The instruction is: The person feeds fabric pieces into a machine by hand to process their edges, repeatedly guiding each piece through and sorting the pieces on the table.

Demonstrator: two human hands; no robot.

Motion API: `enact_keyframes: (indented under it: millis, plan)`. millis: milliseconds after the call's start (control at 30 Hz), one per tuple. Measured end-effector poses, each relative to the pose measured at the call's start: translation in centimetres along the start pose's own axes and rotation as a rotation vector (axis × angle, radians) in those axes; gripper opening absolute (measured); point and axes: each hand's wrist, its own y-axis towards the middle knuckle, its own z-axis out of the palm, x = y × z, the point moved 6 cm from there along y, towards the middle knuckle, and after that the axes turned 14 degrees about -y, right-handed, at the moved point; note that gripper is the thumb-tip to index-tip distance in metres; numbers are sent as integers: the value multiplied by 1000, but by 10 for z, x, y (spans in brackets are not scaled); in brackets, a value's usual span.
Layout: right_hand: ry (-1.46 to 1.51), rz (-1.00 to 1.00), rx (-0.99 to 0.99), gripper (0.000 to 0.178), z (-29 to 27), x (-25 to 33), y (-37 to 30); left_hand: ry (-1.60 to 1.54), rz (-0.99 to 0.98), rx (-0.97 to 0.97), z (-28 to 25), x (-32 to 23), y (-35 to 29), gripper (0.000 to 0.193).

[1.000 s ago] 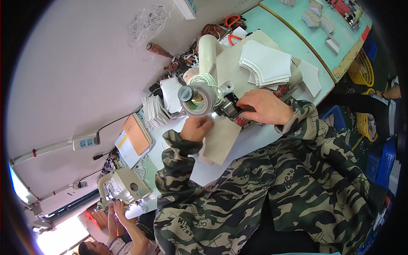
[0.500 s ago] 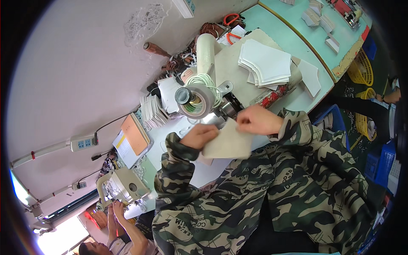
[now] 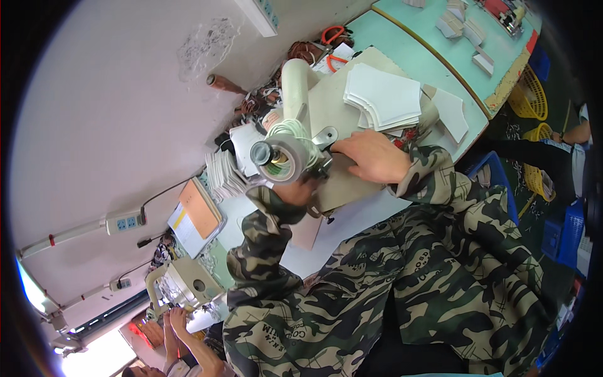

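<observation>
A flat beige panel [image 3: 342, 186] lies at the front of a cream sewing machine [image 3: 295, 91], its far edge up against the machine's metal parts. My right hand [image 3: 375, 158] rests on the panel's right side, its fingers stretched toward the machine, the thumb a little apart. Close by the machine head, my left hand [image 3: 296, 192] is at the panel's left edge. Its fingers are blurred and partly hidden behind the head, so their grip does not show. Pale green thread or cord [image 3: 292, 133] is coiled around the head.
Curved white panels [image 3: 383, 94] are stacked behind my right hand. More pale pieces [image 3: 225, 174] stand left of the machine, near a notebook [image 3: 200, 206]. Orange-handled scissors [image 3: 333, 47] lie farther back. A blue crate [image 3: 496, 182] is at the right. Another person [image 3: 188, 345] works at a second machine, lower left.
The beige panel, held up in both hands before, has gone forward and down to the machine. My left hand has moved in beside the machine head; my right hand now lies over the panel.
</observation>
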Motion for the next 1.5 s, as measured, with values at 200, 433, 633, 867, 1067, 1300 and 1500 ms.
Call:
enact_keyframes:
  millis: [200, 433, 633, 867, 1067, 1300, 1500]
  plan:
    - [-51, -28, -655, 19, -97, -18, -22, 516, -370, -221, -18, 69, -60, 28]
    - [43, 44, -354, 23, -53, -7, -55, 459, -438, 78, 47, 156, -115, 47]
    - [423, 4, 25, 23, -7, 15, -49, 349, -507, -36, 47, 153, -117, 34]
    - [713, 58, 323, 36, 23, 21, -49, -804, -354, 472, 14, -1, -93, 18]
    - [190, 26, 236, 19, 38, 24, -28, -522, -456, 212, 18, 11, -57, 27]
    - [326, 103, 185, 24, 6, 3, -19, -344, -347, 227, 7, 9, -30, 31]
    - [-163, -147, 72, 34, 12, 16, 3, -277, -392, 195, 12, -5, -14, 27]
